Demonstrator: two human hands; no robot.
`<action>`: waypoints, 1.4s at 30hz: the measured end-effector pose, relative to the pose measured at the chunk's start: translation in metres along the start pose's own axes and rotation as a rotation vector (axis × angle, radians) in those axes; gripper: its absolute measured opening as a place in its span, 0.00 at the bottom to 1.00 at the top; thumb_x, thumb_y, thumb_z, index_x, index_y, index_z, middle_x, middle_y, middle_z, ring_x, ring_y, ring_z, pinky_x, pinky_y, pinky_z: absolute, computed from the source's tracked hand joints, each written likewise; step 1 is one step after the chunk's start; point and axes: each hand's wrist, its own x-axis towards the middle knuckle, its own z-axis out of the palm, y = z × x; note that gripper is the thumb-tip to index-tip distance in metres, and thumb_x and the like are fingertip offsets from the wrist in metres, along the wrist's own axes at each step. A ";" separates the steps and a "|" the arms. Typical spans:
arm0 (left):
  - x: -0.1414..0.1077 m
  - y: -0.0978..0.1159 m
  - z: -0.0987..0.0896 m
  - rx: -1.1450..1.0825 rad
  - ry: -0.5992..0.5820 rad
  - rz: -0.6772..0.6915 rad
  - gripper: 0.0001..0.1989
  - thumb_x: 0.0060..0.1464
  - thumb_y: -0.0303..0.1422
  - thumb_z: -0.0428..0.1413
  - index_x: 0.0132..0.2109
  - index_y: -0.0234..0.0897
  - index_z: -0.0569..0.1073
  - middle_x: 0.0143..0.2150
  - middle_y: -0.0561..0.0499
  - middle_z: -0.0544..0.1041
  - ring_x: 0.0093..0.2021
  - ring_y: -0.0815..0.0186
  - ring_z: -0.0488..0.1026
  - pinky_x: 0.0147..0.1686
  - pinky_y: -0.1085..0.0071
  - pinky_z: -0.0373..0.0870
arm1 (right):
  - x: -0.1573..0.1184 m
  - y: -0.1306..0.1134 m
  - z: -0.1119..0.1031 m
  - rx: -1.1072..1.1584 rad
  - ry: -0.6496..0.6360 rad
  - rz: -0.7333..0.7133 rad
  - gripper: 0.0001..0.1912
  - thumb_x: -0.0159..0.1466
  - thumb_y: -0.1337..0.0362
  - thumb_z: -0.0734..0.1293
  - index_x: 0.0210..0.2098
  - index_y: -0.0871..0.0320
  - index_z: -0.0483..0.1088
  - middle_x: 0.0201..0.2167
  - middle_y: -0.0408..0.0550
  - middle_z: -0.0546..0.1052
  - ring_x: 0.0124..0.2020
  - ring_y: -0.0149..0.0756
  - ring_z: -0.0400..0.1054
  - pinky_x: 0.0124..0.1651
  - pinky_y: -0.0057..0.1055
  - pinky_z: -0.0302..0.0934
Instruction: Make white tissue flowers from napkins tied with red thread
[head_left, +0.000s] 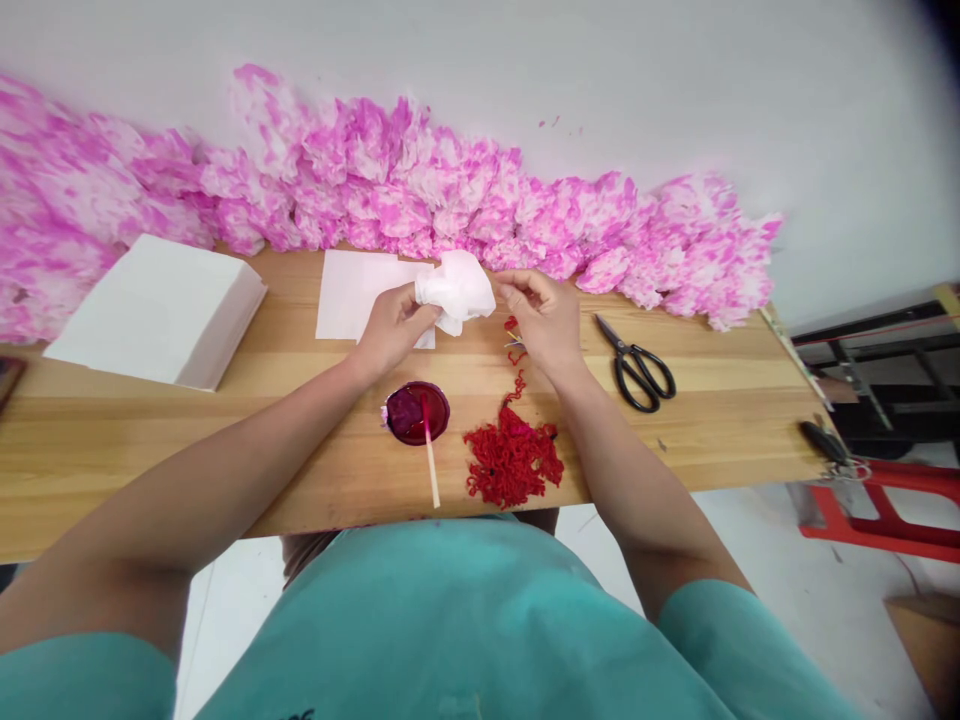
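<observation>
White tissue paper, bunched into a puffy, flower-like shape, is pinched at its gathered end by my left hand. Close to its right side is my right hand, thumb and fingers pressed together; whatever they hold is too small to make out. Just below those fingers a loose strand of red yarn trails up from a tangled heap of red yarn. Flat white paper sheets lie under and behind my left hand. Nearer me sits a small dish of dark magenta liquid, with a pale stick leaning in it.
Black-handled scissors lie right of my right hand. A thick stack of white paper stands at the left. Pink-and-white paper flowers line the wall along the table's back. A red stool is off the right end.
</observation>
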 end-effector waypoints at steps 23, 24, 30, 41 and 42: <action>-0.004 0.003 0.002 0.130 -0.054 0.088 0.13 0.56 0.39 0.54 0.38 0.33 0.75 0.34 0.48 0.78 0.34 0.65 0.73 0.34 0.71 0.67 | -0.015 -0.032 0.002 -0.280 -0.084 -0.313 0.15 0.65 0.51 0.65 0.46 0.51 0.73 0.37 0.47 0.78 0.43 0.42 0.70 0.51 0.42 0.60; -0.004 0.003 0.002 0.133 -0.056 0.092 0.13 0.56 0.39 0.54 0.38 0.33 0.75 0.34 0.49 0.78 0.33 0.65 0.72 0.33 0.71 0.67 | -0.017 -0.032 0.005 -0.310 -0.123 -0.338 0.16 0.64 0.51 0.66 0.46 0.51 0.73 0.37 0.47 0.78 0.43 0.43 0.70 0.51 0.43 0.60; -0.004 0.004 0.002 0.153 -0.090 0.120 0.14 0.57 0.42 0.54 0.37 0.34 0.75 0.34 0.48 0.78 0.33 0.64 0.73 0.33 0.71 0.67 | -0.014 -0.016 0.014 -0.292 -0.082 -0.237 0.12 0.66 0.57 0.63 0.45 0.51 0.73 0.37 0.46 0.79 0.40 0.39 0.71 0.48 0.40 0.62; -0.005 0.004 0.002 0.217 -0.063 0.140 0.14 0.58 0.41 0.53 0.35 0.34 0.75 0.33 0.49 0.78 0.33 0.65 0.73 0.34 0.71 0.67 | -0.011 -0.024 0.006 -0.214 -0.038 -0.221 0.15 0.64 0.52 0.65 0.46 0.52 0.73 0.36 0.46 0.78 0.39 0.39 0.71 0.48 0.40 0.63; -0.005 0.005 0.002 0.232 -0.068 0.146 0.14 0.58 0.41 0.53 0.35 0.34 0.75 0.32 0.49 0.77 0.33 0.65 0.73 0.34 0.71 0.67 | -0.013 -0.027 0.007 -0.247 -0.074 -0.247 0.16 0.63 0.52 0.66 0.46 0.52 0.73 0.36 0.46 0.78 0.39 0.39 0.71 0.49 0.40 0.63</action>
